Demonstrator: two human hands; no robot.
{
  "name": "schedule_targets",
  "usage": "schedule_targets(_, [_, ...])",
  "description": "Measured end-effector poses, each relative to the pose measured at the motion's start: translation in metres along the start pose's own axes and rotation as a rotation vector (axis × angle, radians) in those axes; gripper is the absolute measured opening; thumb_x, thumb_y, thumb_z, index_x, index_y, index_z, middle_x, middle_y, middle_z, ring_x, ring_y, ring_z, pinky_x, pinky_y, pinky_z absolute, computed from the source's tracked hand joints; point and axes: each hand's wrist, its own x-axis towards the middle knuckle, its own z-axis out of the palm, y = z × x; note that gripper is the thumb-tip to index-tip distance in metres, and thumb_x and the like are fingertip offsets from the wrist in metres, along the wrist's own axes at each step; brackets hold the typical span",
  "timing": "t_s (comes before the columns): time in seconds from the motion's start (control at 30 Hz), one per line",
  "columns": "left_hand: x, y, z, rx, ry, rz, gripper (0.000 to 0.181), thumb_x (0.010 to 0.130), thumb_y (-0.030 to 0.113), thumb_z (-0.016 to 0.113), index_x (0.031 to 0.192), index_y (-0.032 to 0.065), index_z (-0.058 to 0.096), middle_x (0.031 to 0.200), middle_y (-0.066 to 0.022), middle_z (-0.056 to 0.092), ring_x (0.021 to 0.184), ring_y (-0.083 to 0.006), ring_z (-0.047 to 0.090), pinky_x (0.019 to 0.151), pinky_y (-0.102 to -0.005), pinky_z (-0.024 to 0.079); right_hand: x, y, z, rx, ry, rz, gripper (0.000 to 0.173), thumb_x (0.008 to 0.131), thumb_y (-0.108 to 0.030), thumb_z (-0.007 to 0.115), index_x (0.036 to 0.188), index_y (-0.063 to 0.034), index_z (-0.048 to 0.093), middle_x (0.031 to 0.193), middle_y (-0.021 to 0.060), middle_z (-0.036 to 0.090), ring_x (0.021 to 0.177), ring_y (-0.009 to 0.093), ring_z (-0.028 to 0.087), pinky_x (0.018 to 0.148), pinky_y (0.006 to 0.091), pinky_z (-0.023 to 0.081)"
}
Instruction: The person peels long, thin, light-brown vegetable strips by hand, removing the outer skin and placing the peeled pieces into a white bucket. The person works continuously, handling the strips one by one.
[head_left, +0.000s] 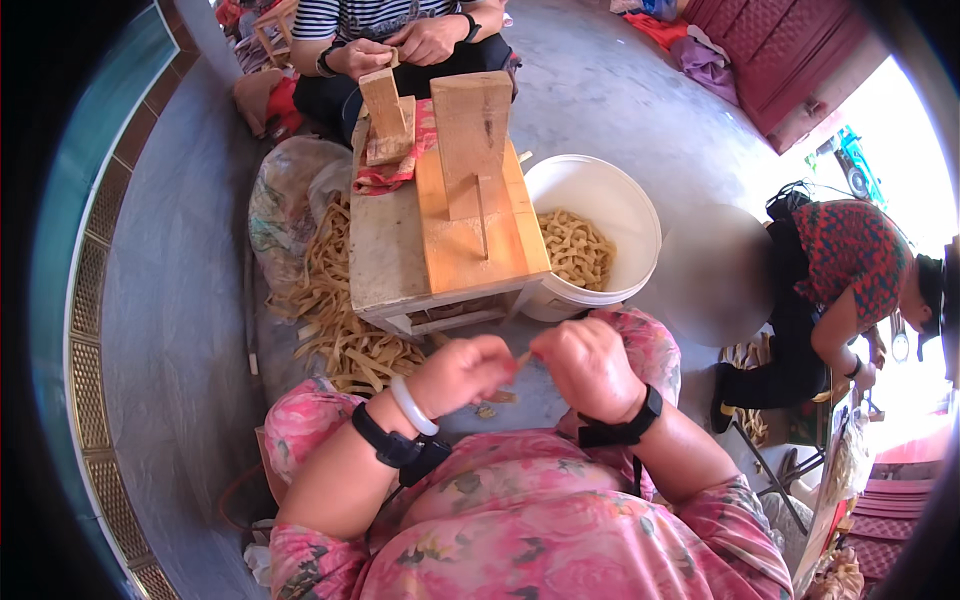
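Observation:
Above my lap, my left hand (466, 377) and my right hand (589, 369) are raised close together. A small tan strip (524, 359) spans the short gap between their fingertips, pinched at each end; most of it is hidden by the fingers. My left hand is slightly blurred. Just beyond them stands a low wooden bench (386, 262). On it rests a wooden board (457, 259) with a broad upright block (471, 142) and a thin upright slat (482, 217) in front of the block.
Right of the bench, a white bucket (634, 225) holds knotted tan pieces (574, 247). Loose tan strips (337, 300) spill from a plastic bag (289, 202) at left. Opposite, a person's hands (405, 49) work above a smaller wooden stand (386, 124). Another person (855, 262) bends at far right.

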Motion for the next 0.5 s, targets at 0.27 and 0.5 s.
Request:
schedule_targets(0.27, [-0.006,0.023,-0.01,-0.657,-0.004,0.418,0.022,0.093,0.018,0.061,0.106,0.0002,0.061,0.088,-0.0038,0.061,0.071,-0.0099,0.053,0.071,-0.0231,0.044,0.017,-0.026,0.019,0.16,-0.115,-0.216,0.029,0.077,0.0,0.062,0.105,-0.0065,0.058,0.079,0.0111,0.062,0.07,0.03,0.063,0.06,0.0424,0.049])
schedule_targets(0.5, [-0.005,0.021,0.01,0.204,0.341,0.562,0.026,0.092,0.003,0.056,0.117,0.0024,0.064,0.1,-0.0079,0.065,0.088,-0.0169,0.061,0.081,-0.0329,0.049,0.01,-0.025,0.03,0.439,-0.059,-0.011,0.019,0.083,0.003,0.061,0.099,-0.0053,0.058,0.077,0.0125,0.062,0.071,0.035,0.063,0.064,0.0434,0.051])
